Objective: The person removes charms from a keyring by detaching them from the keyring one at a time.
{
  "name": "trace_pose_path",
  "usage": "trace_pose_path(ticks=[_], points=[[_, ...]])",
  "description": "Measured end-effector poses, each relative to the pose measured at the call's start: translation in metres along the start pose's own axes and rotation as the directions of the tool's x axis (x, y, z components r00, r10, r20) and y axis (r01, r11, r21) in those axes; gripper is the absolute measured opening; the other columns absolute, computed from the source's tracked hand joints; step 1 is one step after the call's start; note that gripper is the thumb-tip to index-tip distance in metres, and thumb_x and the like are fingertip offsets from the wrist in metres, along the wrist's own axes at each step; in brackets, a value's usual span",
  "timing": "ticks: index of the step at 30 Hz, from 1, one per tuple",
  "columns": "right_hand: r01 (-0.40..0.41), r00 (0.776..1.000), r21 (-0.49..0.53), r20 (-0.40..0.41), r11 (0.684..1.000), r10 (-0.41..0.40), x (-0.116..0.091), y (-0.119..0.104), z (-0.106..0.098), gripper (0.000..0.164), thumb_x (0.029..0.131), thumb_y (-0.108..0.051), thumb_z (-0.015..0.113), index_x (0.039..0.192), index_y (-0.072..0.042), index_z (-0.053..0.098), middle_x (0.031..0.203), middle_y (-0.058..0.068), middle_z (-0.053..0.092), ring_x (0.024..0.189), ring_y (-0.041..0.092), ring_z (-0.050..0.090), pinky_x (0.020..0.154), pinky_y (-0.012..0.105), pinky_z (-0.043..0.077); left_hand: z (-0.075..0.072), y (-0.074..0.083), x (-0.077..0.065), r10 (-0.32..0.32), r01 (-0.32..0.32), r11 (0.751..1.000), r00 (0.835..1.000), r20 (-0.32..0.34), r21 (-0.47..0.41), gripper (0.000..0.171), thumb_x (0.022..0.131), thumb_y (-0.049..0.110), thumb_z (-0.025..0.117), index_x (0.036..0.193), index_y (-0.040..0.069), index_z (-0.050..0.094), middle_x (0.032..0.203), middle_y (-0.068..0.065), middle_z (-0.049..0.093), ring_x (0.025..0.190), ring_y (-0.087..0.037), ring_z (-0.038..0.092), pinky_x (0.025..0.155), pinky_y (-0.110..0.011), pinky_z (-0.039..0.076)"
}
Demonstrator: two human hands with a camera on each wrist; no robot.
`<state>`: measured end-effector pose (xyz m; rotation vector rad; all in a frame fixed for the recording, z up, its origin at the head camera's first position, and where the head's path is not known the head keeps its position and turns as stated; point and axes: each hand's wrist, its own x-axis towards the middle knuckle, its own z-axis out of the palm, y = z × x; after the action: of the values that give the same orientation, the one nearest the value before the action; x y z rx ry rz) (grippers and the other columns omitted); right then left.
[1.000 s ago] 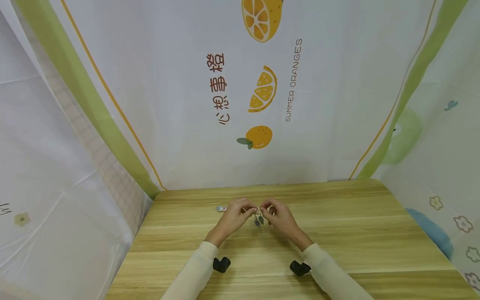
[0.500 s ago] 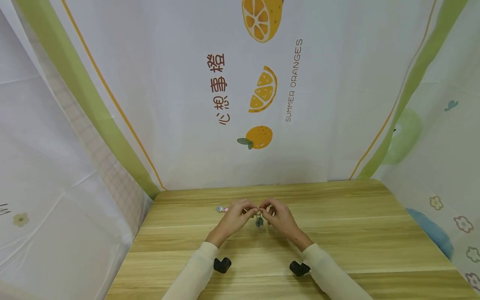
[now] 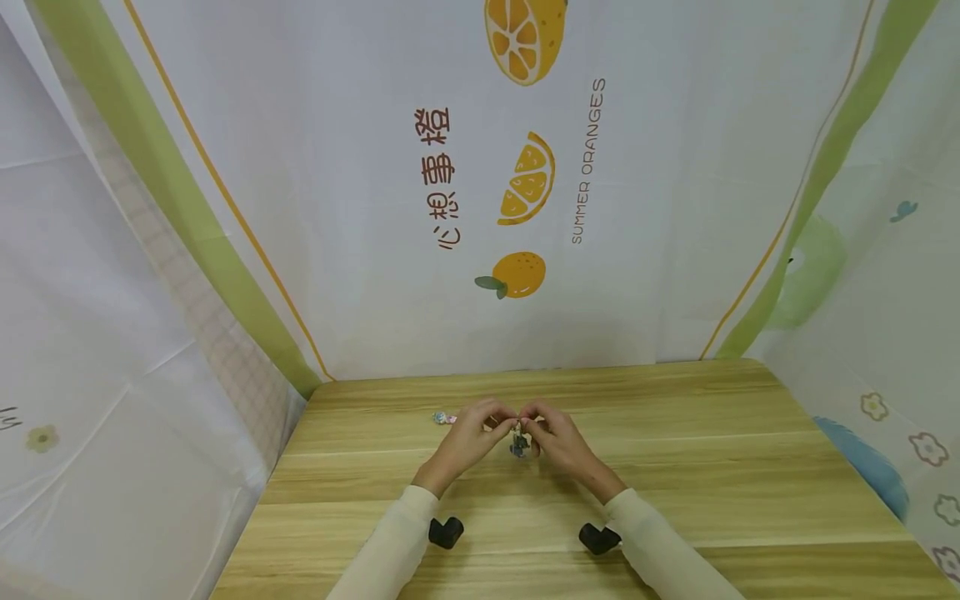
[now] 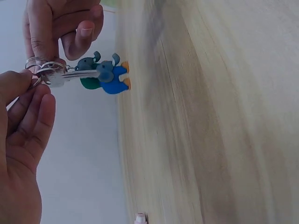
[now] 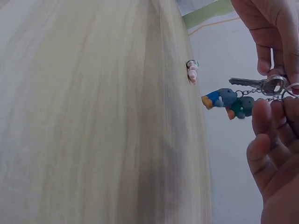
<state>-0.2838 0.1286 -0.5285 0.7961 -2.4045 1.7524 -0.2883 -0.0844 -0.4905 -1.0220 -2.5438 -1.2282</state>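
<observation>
In the head view, a person's left hand [image 3: 472,432] and right hand [image 3: 558,435] meet fingertip to fingertip above a wooden table [image 3: 675,467], with small charms [image 3: 519,447] hanging between them, neither hand clearly nearer; a small pink-and-blue object [image 3: 440,417] lies beyond the left hand, partly covered by it. In the left wrist view, each hand pinches at metal key rings [image 4: 48,68]; a key [image 4: 79,74] points lengthwise from these toward the table, beside a blue figure [image 4: 112,87] and a green one. In the right wrist view, the key and figures again stretch away from the fingers; the frame's edge cuts off both hands, fingertips cover part of the rings, and whether these interlink I cannot tell.
</observation>
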Motion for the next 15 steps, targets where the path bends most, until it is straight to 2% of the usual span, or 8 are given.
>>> trace_pose_path(ticks=[6, 12, 15], points=[[-0.019, 0.999, 0.007, 0.043, 1.000, 0.018, -0.0001, -0.0005, 0.0012, 0.020, 0.115, -0.014, 0.047, 0.114, -0.002, 0.063, 0.106, 0.020, 0.064, 0.062, 0.037, 0.062, 0.055, 0.034, 0.052, 0.0016, 0.0004, -0.0007, 0.072, -0.072, 0.997, 0.997, -0.019, 0.033, 0.014, 0.104, 0.014, 0.071, 0.116, 0.011, 0.077, 0.109, -0.001, 0.076, 0.094, -0.012, 0.073, 0.084, -0.025, 0.061], [-0.045, 0.998, -0.001, 0.047, 0.999, 0.045, -0.0006, -0.0023, 0.0023, 0.019, 0.113, -0.007, 0.049, 0.113, 0.004, 0.064, 0.102, 0.019, 0.066, 0.060, 0.036, 0.061, 0.054, 0.028, 0.052, 0.0030, -0.0019, -0.0028, 0.159, -0.158, 0.985, 0.987, -0.019, 0.067, 0.011, 0.101, 0.009, 0.074, 0.111, 0.009, 0.078, 0.106, -0.002, 0.075, 0.087, -0.008, 0.070, 0.080, -0.023, 0.061], [-0.074, 0.996, -0.004, 0.058, 0.997, 0.074, -0.0006, -0.0050, 0.0030, 0.019, 0.113, -0.008, 0.050, 0.115, 0.003, 0.065, 0.104, 0.018, 0.066, 0.060, 0.034, 0.062, 0.053, 0.026, 0.051, 0.0035, -0.0034, -0.0033, 0.193, -0.191, 0.978, 0.981, -0.018, 0.079, 0.010, 0.100, 0.007, 0.075, 0.110, 0.008, 0.077, 0.103, -0.002, 0.075, 0.083, -0.006, 0.068, 0.077, -0.022, 0.060]])
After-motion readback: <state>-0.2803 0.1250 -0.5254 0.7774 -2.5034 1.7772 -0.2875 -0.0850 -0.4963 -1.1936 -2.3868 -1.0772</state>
